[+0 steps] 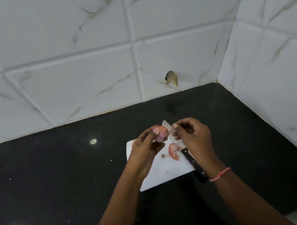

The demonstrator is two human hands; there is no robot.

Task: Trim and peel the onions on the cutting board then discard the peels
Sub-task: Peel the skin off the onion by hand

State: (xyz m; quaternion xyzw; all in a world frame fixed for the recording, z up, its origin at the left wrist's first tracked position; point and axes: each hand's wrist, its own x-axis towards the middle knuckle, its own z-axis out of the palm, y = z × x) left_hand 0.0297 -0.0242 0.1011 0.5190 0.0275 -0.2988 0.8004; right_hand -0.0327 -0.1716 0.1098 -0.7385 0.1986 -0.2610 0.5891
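Here the left hand [146, 146] holds a pink onion [160, 134] above the far end of a white board [166, 173], its fingers and thumb curled round the bulb so that the trimmed end with a dark spot faces the camera. The right hand [193, 135] is just beside it, thumb and forefinger pinching a pale, papery strip of skin [171, 129] that runs from the onion's right side; a second whitish flap of the same skin stands up behind the fingers. Both hands hang over the board rather than resting on it. On the board, below and between the hands, lies a curled pink peel [173, 152], and just left of it a small dry scrap [164, 155], perhaps a cut root end, though it is too small to be sure. A knife [194, 164] with a black riveted handle lies on the board's right side, its handle jutting over the near right edge and its blade mostly hidden under the right hand. A bit of something pink shows at the board's far left corner, behind the left hand; what it is cannot be told. The right wrist wears a pink thread [219, 174]. The board sits on a black counter [59, 178] that meets a white marbled tile wall [82, 55], where a brownish chipped patch [171, 78] marks one tile low down.
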